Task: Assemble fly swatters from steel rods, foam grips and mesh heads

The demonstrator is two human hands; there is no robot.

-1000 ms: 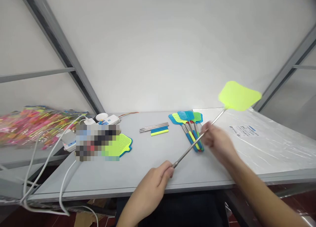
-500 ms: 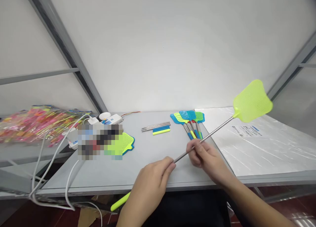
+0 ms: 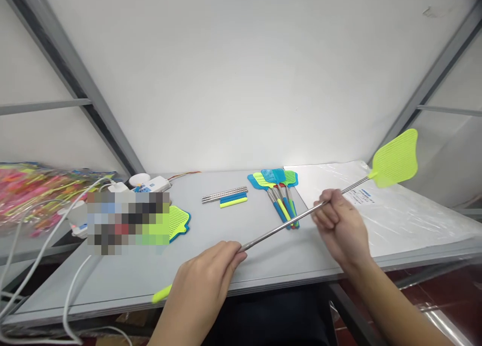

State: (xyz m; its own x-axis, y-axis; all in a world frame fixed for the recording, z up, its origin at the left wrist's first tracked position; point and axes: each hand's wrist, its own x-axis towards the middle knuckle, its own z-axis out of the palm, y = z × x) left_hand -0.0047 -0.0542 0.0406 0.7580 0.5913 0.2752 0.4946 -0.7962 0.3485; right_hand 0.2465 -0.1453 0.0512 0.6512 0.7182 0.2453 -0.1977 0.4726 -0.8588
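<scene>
"Yellow-green fly swatter (image 3: 284, 226) raised, you slant it over the bench (image 3: 128, 273): handle end by the front edge, head above the plastic-wrapped pack (image 3: 399, 230) at the right end."

"And you grip it with both hands: your left hand (image 3: 209, 273) is closed around its lower part, while your right hand (image 3: 342, 223) has fingers curled around the metal shaft higher up."

"Near the back edge, you have assembled swatters (image 3: 274, 176) fanned beside the pack."

"Toward your left edge lie loose swatter heads (image 3: 178, 222); between those groups, metal rods (image 3: 222, 195), then shorter blue and yellow tubes (image 3: 233, 202)."
</scene>
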